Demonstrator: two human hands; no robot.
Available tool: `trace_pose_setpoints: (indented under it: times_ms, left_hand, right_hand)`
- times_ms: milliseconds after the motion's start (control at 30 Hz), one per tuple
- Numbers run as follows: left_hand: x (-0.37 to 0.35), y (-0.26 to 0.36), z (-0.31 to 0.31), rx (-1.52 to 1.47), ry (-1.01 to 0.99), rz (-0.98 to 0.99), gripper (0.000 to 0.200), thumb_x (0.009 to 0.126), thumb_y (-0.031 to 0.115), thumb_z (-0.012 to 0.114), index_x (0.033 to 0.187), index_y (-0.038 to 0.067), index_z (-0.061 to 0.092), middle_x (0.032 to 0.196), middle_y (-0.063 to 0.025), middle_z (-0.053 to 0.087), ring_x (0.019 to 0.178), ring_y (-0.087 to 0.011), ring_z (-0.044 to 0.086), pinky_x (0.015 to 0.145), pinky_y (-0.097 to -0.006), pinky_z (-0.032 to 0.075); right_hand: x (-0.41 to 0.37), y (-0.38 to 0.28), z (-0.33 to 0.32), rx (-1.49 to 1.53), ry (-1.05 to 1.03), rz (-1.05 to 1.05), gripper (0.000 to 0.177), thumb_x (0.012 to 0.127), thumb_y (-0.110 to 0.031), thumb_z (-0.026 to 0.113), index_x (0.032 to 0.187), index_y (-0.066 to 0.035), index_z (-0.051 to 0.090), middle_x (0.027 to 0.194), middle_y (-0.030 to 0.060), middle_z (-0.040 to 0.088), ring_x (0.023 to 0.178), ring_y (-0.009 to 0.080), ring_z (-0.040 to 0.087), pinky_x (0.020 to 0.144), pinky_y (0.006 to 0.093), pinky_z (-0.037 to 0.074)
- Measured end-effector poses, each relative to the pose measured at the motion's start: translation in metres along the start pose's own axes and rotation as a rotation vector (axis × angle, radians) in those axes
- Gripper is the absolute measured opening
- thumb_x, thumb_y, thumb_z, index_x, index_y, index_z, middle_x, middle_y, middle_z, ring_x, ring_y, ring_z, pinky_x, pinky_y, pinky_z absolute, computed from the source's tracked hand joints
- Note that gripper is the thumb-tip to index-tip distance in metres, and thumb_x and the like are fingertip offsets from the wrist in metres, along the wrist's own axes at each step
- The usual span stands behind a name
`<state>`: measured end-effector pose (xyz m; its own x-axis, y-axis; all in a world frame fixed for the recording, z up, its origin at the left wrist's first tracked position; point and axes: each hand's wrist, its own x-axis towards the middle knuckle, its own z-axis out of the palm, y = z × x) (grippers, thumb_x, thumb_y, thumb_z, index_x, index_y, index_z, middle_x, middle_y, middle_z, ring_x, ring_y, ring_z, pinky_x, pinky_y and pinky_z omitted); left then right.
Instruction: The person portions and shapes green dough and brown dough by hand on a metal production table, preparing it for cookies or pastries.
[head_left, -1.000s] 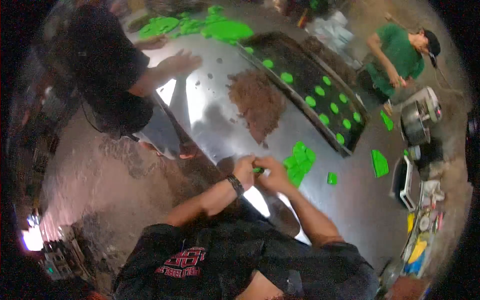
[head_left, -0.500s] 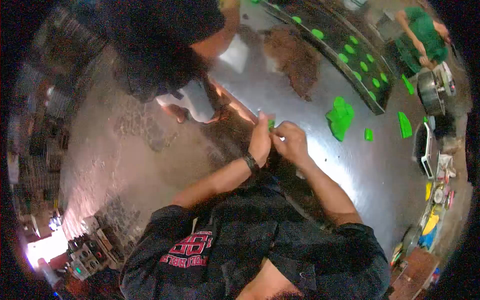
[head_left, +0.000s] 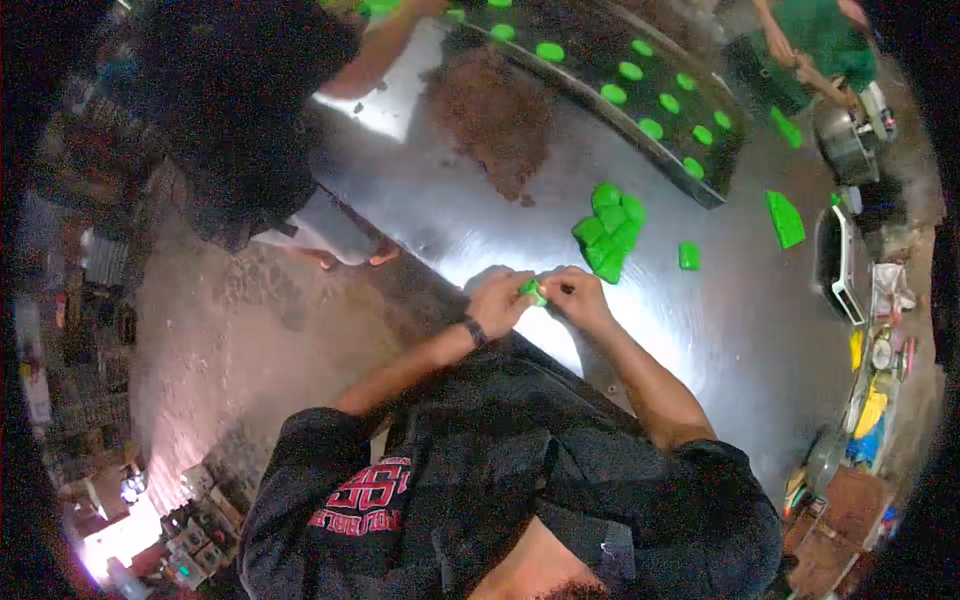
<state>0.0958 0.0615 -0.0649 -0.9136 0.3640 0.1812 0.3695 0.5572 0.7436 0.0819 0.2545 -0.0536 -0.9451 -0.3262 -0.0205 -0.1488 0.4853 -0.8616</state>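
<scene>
A small piece of bright green dough [head_left: 534, 292] is pinched between my two hands over the near edge of the metal table [head_left: 720, 370]. My left hand [head_left: 499, 303], with a dark band at its wrist, grips it from the left. From the right, my right hand [head_left: 580, 297] closes its fingertips on the same piece. My fingers cover part of the dough. Just beyond my right hand lies a pile of green dough lumps [head_left: 608, 235], and a single small lump [head_left: 689, 256] sits to its right.
A long dark tray [head_left: 712, 185] holds several green dough discs. Brown powder [head_left: 495, 120] is spread on the table. A larger dough slab [head_left: 785, 220] and a white-framed box [head_left: 835, 265] lie right. A person in dark clothes [head_left: 240, 130] stands left; another in green [head_left: 825, 45] works far right.
My hands have moved slightly away from my body, still holding the dough, and my left fingers have curled in. The table's contents appear shifted left as my view turned.
</scene>
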Motion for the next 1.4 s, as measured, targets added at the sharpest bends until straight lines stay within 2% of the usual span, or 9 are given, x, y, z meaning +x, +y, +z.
trace_pose_setpoints:
  times_ms: [267, 467, 533, 633, 1033, 1200, 1233, 1300, 1400]
  left_hand:
    - [-0.022, -0.009, -0.004, 0.052, -0.084, -0.289, 0.021, 0.085, 0.019, 0.055, 0.102, 0.009, 0.063, 0.086, -0.0091, 0.063, 0.076, -0.0270, 0.060, 0.068, -0.0371, 0.049]
    - [-0.033, -0.013, -0.017, -0.287, -0.153, -0.333, 0.023, 0.086, 0.011, 0.055, 0.107, 0.009, 0.062, 0.088, -0.0078, 0.063, 0.083, -0.0217, 0.062, 0.072, -0.0333, 0.050]
    - [-0.021, -0.003, -0.032, -0.488, 0.003, -0.428, 0.025, 0.083, 0.011, 0.060, 0.108, 0.009, 0.062, 0.088, -0.0068, 0.063, 0.084, -0.0194, 0.062, 0.071, -0.0315, 0.050]
    - [-0.002, -0.008, -0.033, -0.397, 0.085, -0.195, 0.028, 0.077, 0.013, 0.068, 0.104, 0.008, 0.064, 0.090, -0.0067, 0.063, 0.085, -0.0174, 0.060, 0.068, -0.0293, 0.050]
    - [-0.008, 0.007, -0.027, -0.278, 0.236, -0.059, 0.012, 0.075, 0.008, 0.061, 0.085, 0.003, 0.063, 0.088, -0.0138, 0.061, 0.079, -0.0274, 0.061, 0.069, -0.0368, 0.049]
    - [0.002, -0.023, -0.004, 0.037, -0.095, -0.364, 0.022, 0.071, 0.019, 0.063, 0.079, -0.002, 0.062, 0.087, -0.0166, 0.063, 0.085, -0.0274, 0.061, 0.076, -0.0382, 0.049]
    - [0.007, -0.038, -0.006, -0.263, -0.357, -0.627, 0.032, 0.069, 0.023, 0.063, 0.079, -0.007, 0.062, 0.087, -0.0227, 0.063, 0.086, -0.0327, 0.061, 0.080, -0.0435, 0.048]
    - [-0.014, -0.048, 0.008, -0.272, 0.372, -0.378, 0.031, 0.074, 0.022, 0.060, 0.084, -0.007, 0.062, 0.084, -0.0235, 0.064, 0.083, -0.0304, 0.063, 0.078, -0.0414, 0.048]
    - [-0.046, -0.070, -0.042, -0.415, 0.488, -0.448, 0.024, 0.080, 0.020, 0.058, 0.090, -0.001, 0.064, 0.080, -0.0175, 0.065, 0.078, -0.0236, 0.063, 0.072, -0.0352, 0.048]
  right_hand:
    - [0.039, -0.013, -0.009, -0.054, -0.419, -0.500, 0.012, 0.073, -0.013, 0.065, 0.081, -0.005, 0.062, 0.089, 0.0142, 0.058, 0.085, 0.0351, 0.056, 0.073, 0.0438, 0.047]
    - [0.086, 0.015, 0.017, 0.372, -0.652, -0.447, 0.023, 0.073, -0.007, 0.072, 0.070, -0.003, 0.049, 0.075, 0.0071, 0.059, 0.067, 0.0138, 0.059, 0.054, 0.0259, 0.044]
    - [0.078, 0.009, -0.003, 0.450, -0.721, 0.128, 0.017, 0.067, -0.006, 0.072, 0.071, -0.004, 0.056, 0.073, 0.0047, 0.057, 0.073, 0.0131, 0.056, 0.063, 0.0303, 0.046]
    - [0.056, 0.004, -0.002, 0.559, -0.408, -0.028, 0.023, 0.067, -0.007, 0.070, 0.090, -0.007, 0.066, 0.084, 0.0046, 0.061, 0.079, 0.0159, 0.059, 0.066, 0.0311, 0.048]
    - [0.016, -0.046, 0.006, -0.176, -0.031, -0.286, 0.012, 0.072, -0.009, 0.066, 0.080, -0.001, 0.064, 0.080, 0.0136, 0.061, 0.070, 0.0251, 0.061, 0.062, 0.0341, 0.049]
    - [0.068, -0.094, -0.005, -0.759, -0.615, 0.012, 0.021, 0.081, -0.020, 0.062, 0.088, -0.001, 0.065, 0.087, 0.0176, 0.063, 0.077, 0.0299, 0.062, 0.067, 0.0401, 0.048]
    - [0.074, -0.129, -0.007, -0.639, -0.373, -0.107, 0.022, 0.084, -0.021, 0.059, 0.092, -0.001, 0.065, 0.091, 0.0171, 0.064, 0.082, 0.0306, 0.062, 0.073, 0.0389, 0.048]
    - [0.079, -0.188, 0.002, -0.404, 0.165, -0.389, 0.030, 0.088, -0.026, 0.052, 0.102, -0.002, 0.063, 0.104, 0.0190, 0.061, 0.099, 0.0347, 0.056, 0.085, 0.0412, 0.044]
    - [0.085, -0.151, 0.033, -0.460, 0.598, -0.479, 0.041, 0.090, -0.031, 0.044, 0.122, -0.004, 0.051, 0.126, 0.0204, 0.048, 0.118, 0.0399, 0.044, 0.099, 0.0481, 0.033]
